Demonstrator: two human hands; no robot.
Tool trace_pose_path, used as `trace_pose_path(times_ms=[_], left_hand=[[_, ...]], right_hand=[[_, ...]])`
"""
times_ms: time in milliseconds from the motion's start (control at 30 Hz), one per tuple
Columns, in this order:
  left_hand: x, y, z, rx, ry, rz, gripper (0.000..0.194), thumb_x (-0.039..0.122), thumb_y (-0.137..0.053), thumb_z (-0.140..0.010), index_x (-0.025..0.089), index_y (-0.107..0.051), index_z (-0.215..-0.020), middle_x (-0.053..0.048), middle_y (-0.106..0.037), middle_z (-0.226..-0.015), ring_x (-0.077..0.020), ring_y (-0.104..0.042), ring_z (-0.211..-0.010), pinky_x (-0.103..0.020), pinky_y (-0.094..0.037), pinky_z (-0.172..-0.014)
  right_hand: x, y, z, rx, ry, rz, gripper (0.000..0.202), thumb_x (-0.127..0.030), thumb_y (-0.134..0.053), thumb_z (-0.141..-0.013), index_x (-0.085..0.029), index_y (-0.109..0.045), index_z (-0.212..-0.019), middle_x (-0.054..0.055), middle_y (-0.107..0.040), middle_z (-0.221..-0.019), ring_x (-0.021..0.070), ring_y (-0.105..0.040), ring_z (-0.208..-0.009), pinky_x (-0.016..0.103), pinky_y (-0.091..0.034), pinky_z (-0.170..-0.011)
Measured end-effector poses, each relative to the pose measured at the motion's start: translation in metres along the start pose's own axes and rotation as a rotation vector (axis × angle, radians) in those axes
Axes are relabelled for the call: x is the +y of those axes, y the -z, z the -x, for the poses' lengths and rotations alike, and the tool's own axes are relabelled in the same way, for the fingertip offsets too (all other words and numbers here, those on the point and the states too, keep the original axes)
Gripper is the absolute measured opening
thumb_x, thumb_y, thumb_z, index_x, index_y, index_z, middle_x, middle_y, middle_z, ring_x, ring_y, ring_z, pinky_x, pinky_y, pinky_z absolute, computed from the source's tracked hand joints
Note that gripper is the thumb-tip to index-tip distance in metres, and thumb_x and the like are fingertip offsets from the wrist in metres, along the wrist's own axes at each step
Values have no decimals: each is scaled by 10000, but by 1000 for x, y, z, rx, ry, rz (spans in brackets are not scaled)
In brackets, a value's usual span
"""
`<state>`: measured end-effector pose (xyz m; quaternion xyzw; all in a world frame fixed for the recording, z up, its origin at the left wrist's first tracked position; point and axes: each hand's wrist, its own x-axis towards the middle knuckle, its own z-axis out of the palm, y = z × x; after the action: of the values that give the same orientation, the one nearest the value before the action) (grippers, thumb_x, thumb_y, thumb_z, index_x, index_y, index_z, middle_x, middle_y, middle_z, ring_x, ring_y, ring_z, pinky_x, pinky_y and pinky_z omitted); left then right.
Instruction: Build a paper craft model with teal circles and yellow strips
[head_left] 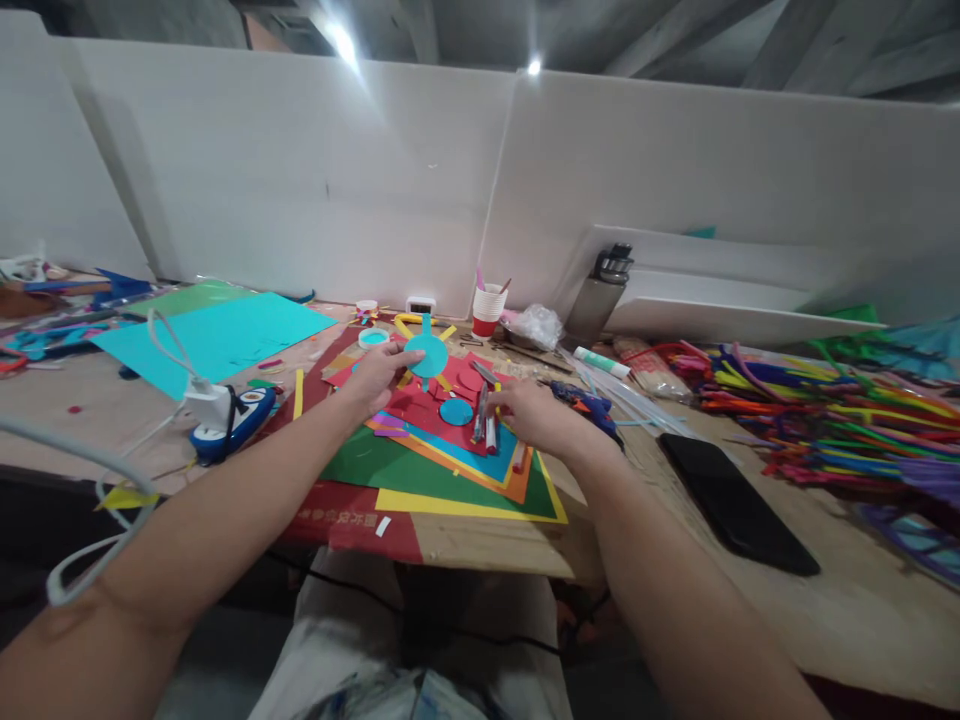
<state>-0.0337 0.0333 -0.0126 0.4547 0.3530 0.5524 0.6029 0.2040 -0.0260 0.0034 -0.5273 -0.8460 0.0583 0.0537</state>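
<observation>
A round blue paper piece (427, 356) with blue and yellow strips radiating from its edge is pinched between the fingers of my left hand (379, 376). My right hand (523, 408) is over several pens (490, 434) lying on the paper stack; its fingers are bent at them, and whether they grip one is too small to tell. Between my hands a second blue paper disc (455, 411) lies on red paper (420, 408). Beneath are blue, orange, green (390, 462) and yellow sheets in a fanned pile.
A large cyan sheet (217, 335) and a blue power strip (233, 424) lie left. A paper cup (489, 309) and dark bottle (598, 295) stand behind. Right are a black phone (735, 500), a glue stick (602, 362) and colourful pipe cleaners (832, 400).
</observation>
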Motion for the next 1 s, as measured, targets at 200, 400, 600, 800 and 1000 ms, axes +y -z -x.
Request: trace_pose_path(times_ms=[200,400,600,800,1000], left_hand=[[-3,-1,2,25,29,1,256,209,-808,-598,135,-608,-739,-12,-655,-672,-81,-577,-557,-190,-467,-527],[-5,1,1,45,36,0,286,213,-818,-585,145,-608,-768,-16,-669,-696,-102,-591,-569,-203,-463,-488],[-10,0,2,12,30,13,231,193,-797,-616,132,-607,-733,-22,-658,-668,-105,-589,-548,-224,-483,-519],[-15,0,1,-8,40,-8,236,210,-803,-621,128,-629,-757,-26,-662,-689,-92,-574,-560,-212,-448,-532],[-10,-10,9,-16,7,8,256,215,-800,-599,141,-599,-739,5,-627,-660,-67,-521,-533,-191,-381,-495]], right_hand=[[-11,-12,5,-42,-85,234,547,-86,-561,-739,-226,-589,-1268,176,-537,-1273,374,-443,-1199,510,-370,-938],[-6,-19,5,82,24,272,364,-119,-526,-815,-266,-693,-1102,136,-510,-1329,352,-429,-1146,495,-354,-901],[6,-13,-2,74,274,96,276,-87,-559,-803,-260,-740,-919,65,-643,-1084,249,-504,-1061,401,-363,-918],[2,-2,2,216,264,-324,210,-162,-482,-861,-216,-660,-959,49,-676,-946,186,-591,-881,329,-454,-813],[-11,-1,-1,574,50,-1112,243,-414,-621,-809,-246,-485,-921,-11,-649,-810,158,-636,-666,323,-526,-664]])
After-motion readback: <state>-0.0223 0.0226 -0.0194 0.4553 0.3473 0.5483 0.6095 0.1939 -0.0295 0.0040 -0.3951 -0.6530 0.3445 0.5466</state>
